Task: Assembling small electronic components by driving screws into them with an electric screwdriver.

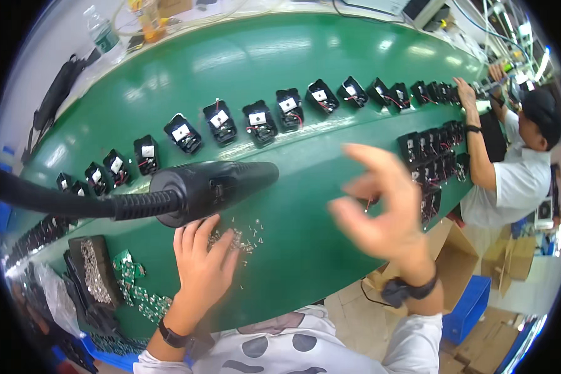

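Observation:
My left hand (201,262) lies over a loose pile of small silver screws (250,243) on the green table, its fingers spread and touching the pile's edge. Part of the pile is hidden beneath those fingers. Raised above the table to the right, my right hand (386,212) is smeared by motion; its thumb and forefinger curve apart with nothing visible between them. A black tapered tool (221,187) on a thick ribbed cable reaches in from the left, just above my left fingertips. Beyond it, a row of black plastic housings (258,123) with white squares and red wires crosses the table.
A dark box of screws (95,268) and green circuit boards (144,299) are at the left. More housings (431,156) stand grouped at the right, near a person in a white shirt (517,168). A cardboard box (455,258) and blue crate (470,305) sit below the table edge.

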`<action>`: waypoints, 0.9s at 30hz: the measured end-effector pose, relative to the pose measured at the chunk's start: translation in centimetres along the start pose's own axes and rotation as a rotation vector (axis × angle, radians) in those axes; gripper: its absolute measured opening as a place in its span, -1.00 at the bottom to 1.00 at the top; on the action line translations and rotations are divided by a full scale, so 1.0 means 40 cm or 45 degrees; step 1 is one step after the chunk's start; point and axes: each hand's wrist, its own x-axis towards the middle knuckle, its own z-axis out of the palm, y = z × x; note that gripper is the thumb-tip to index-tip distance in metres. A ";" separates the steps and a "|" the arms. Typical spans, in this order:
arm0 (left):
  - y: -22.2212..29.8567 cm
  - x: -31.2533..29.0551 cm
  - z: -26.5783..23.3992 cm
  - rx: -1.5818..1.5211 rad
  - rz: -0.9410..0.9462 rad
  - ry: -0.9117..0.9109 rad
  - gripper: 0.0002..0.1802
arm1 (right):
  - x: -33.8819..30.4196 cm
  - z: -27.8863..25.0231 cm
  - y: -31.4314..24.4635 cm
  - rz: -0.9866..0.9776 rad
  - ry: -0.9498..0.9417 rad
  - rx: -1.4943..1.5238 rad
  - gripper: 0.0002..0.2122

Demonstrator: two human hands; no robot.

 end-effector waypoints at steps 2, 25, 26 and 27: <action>-0.013 0.001 0.014 -0.024 0.090 0.119 -0.75 | 0.055 0.098 -0.060 -0.376 0.095 -0.104 -0.40; -0.069 -0.034 -0.060 -2.440 -0.750 0.214 -0.82 | 0.060 0.240 -0.268 -0.342 0.097 1.841 -0.61; -0.070 -0.033 -0.055 -2.441 -0.759 0.225 -0.82 | 0.058 0.241 -0.265 -0.326 0.125 1.855 -0.61; -0.072 -0.031 -0.049 -2.463 -0.831 0.284 -0.81 | 0.057 0.243 -0.263 -0.310 0.155 1.867 -0.60</action>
